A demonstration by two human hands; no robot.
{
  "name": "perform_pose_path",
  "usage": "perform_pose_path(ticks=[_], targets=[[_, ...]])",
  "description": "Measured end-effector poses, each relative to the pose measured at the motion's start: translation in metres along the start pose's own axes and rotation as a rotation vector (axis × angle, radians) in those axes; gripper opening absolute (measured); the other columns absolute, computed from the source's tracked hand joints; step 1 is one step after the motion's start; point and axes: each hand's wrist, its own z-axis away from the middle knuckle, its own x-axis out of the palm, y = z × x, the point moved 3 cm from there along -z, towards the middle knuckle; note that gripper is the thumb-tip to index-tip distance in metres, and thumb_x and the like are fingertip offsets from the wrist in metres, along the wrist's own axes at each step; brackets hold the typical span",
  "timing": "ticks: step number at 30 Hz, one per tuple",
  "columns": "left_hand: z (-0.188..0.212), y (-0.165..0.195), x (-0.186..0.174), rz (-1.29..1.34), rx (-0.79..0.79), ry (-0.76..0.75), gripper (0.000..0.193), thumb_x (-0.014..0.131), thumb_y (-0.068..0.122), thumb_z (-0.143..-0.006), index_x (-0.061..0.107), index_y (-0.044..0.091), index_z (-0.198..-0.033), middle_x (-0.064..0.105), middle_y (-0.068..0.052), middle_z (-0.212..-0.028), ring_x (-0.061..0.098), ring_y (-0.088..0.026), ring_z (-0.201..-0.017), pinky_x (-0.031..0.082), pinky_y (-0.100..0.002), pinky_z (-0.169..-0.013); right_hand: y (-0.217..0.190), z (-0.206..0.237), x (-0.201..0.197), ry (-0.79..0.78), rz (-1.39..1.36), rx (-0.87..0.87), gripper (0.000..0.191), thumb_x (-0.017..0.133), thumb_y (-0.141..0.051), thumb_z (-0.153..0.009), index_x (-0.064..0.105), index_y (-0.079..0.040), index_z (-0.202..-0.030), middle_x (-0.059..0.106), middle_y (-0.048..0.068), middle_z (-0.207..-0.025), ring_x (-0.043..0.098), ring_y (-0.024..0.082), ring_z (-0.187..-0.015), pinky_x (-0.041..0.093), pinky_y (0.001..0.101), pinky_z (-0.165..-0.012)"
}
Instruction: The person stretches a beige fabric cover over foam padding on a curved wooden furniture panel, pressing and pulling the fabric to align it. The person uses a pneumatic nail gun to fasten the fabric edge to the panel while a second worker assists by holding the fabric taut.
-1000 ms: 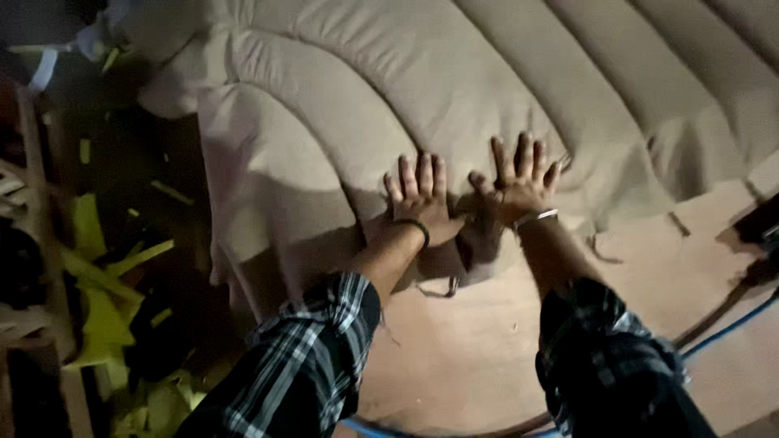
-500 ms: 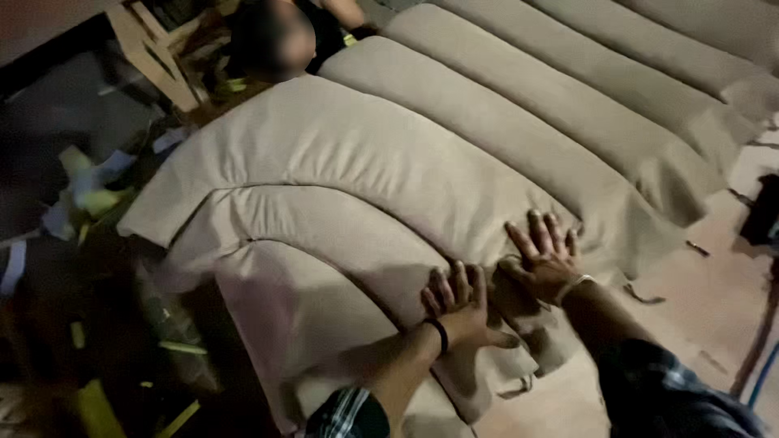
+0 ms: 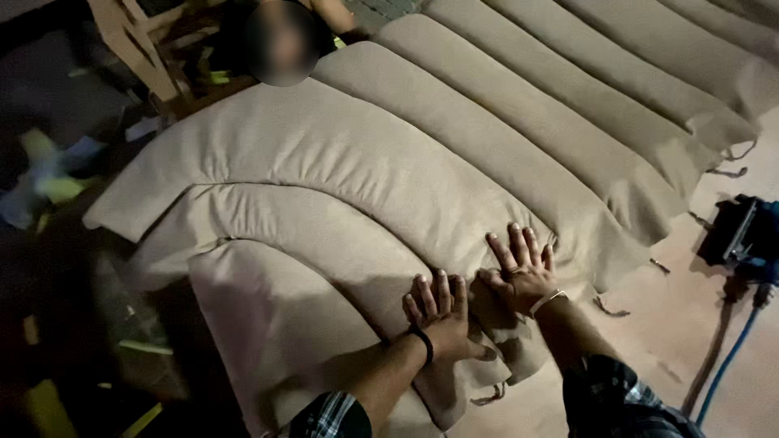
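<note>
One large upholstered panel (image 3: 389,162) fills most of the view, covered in beige woven fabric and stitched into padded, rounded channels. At least seven channels show: three curve in nested arcs on the near left, and the rest run as long straight ribs toward the far right. The fabric looks matte and slightly coarse, and its loose edge hangs in folds with a few thread ends at the near right. The panel lies on one flat wooden board (image 3: 698,341), pale brown and smooth, bare at the near right.

At the right edge sits one dark boxy tool (image 3: 742,231), with one blue hose (image 3: 730,357) trailing from it toward the near side. At the far left stands a light wooden frame (image 3: 130,40), beside another person whose arm (image 3: 333,12) shows at the far edge. The floor on the left is dark, with scattered yellow-green scraps (image 3: 49,182).

Two hands press on the panel, side by side and just apart. The left hand (image 3: 442,312) lies flat, palm down, fingers straight and close together, gripping nothing; a black band circles its wrist. The right hand (image 3: 519,268) is also flat and unclenched, fingers spread on the fabric near the channel seam, a thin metal bangle at its wrist. Both forearms reach from the near edge in plaid sleeves.
</note>
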Motion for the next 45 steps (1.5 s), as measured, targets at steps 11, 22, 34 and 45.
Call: perform_pose_path(ticks=[11,22,34,45], targets=[[0.007,0.012,0.01,-0.007,0.004,0.015,0.15,0.069,0.081,-0.068,-0.025,0.011,-0.162,-0.036,-0.026,-0.165,-0.035,-0.058,-0.147,-0.014,-0.079,-0.115,0.005,0.008,-0.012,-0.053,-0.009,-0.033,0.081,0.046,-0.072,-0.092,0.02,-0.039,-0.161,0.001,0.01,-0.171,-0.002,0.036,-0.156,-0.002,0.0618,-0.122],[0.015,0.022,0.023,-0.005,-0.01,0.052,0.148,0.068,0.082,-0.07,-0.022,0.008,-0.162,-0.034,-0.027,-0.166,-0.034,-0.058,-0.148,-0.014,-0.079,-0.114,0.013,0.015,0.0,-0.014,-0.014,-0.062,0.081,0.048,-0.07,-0.09,0.022,-0.038,-0.16,0.001,0.012,-0.171,-0.002,0.036,-0.156,0.0,0.0626,-0.119],[0.001,0.022,0.034,0.009,0.038,-0.085,0.149,0.068,0.077,-0.071,-0.028,0.008,-0.161,-0.042,-0.03,-0.162,-0.038,-0.065,-0.142,-0.014,-0.084,-0.11,0.007,0.024,0.0,0.072,-0.13,0.021,0.079,0.056,-0.062,-0.087,0.033,-0.036,-0.157,0.005,0.011,-0.172,0.0,0.036,-0.157,0.002,0.0662,-0.118],[-0.004,0.016,0.024,0.002,0.128,-0.175,0.127,0.066,0.072,-0.072,-0.009,0.008,-0.152,-0.024,-0.029,-0.15,-0.021,-0.06,-0.132,-0.001,-0.076,-0.105,-0.026,-0.017,-0.016,-0.161,-0.088,0.468,0.105,0.067,-0.071,-0.078,0.03,-0.014,-0.158,0.019,0.018,-0.166,0.013,0.04,-0.155,0.007,0.0668,-0.122]])
